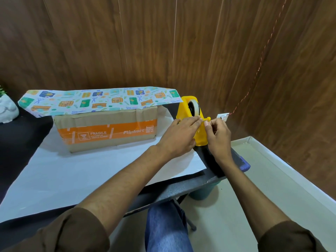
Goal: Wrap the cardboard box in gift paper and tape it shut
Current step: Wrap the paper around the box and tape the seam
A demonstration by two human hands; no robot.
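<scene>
A brown cardboard box (109,131) with an orange band stands on the white underside of the gift paper (63,171). The paper's patterned flap (101,100) lies folded over the box's top. A yellow tape dispenser (190,110) with a clear tape roll sits right of the box. My left hand (180,135) rests on the dispenser's front, fingertips at its cutter. My right hand (218,137) pinches a strip of clear tape (206,120) at the cutter.
A white pot with a green plant (7,110) stands at the far left. The dark table (172,188) ends near my knees. A wood-panelled wall rises close behind. A red twisted cord (258,70) hangs to a white tag on the wall.
</scene>
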